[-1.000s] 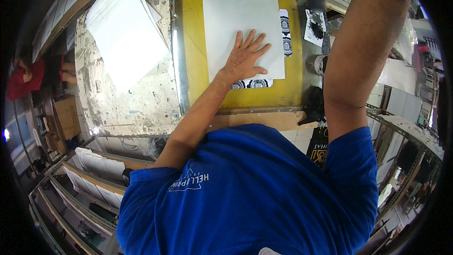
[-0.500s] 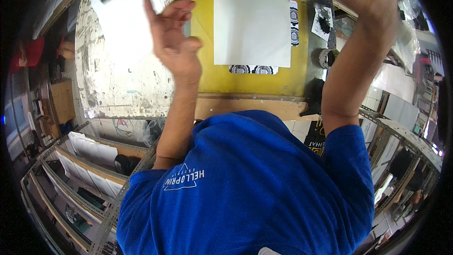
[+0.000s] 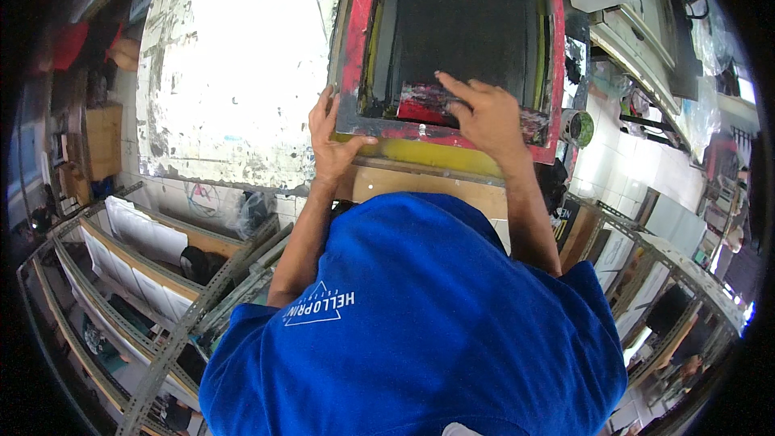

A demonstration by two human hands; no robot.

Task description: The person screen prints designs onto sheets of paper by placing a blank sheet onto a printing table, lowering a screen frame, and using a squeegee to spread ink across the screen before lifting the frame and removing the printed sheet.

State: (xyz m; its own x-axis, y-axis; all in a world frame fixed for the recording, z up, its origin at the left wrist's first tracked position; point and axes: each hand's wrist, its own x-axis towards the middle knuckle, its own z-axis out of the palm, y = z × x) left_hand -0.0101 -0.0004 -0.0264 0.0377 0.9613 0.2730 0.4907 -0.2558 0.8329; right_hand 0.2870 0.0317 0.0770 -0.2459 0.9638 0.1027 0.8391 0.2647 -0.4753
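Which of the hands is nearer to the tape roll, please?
Right. The right hand rests on the screen frame's near edge, a short way from the tape roll; the left hand grips the frame's opposite corner.

This is a screen-printing workshop. An ink-stained red-framed printing screen point(image 3: 452, 40) lies on a paint-spattered white worktable point(image 3: 234, 113), beside slotted grey metal shelving point(image 3: 161, 307) stacked with white sheets.
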